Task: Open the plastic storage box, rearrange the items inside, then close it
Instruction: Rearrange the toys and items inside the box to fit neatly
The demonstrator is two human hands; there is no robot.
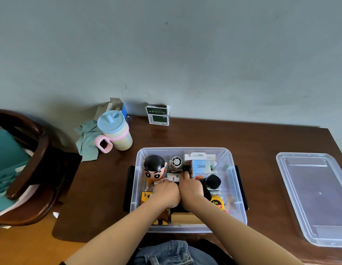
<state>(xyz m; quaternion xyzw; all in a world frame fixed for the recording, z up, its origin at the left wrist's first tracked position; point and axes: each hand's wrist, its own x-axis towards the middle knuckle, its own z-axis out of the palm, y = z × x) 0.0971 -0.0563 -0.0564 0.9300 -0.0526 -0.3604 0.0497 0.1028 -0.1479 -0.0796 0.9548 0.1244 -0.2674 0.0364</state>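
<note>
Both hands (pixel 177 190) in open box (pixel 237 188)

Open clear storage box (pixel 238 188) at lower centre of the frame, both hands inside: left hand (pixel 165 194) and right hand (pixel 191 189) side by side among packed items. Lid (pixel 315 197) lies at right on the table (pixel 101 188).
</note>
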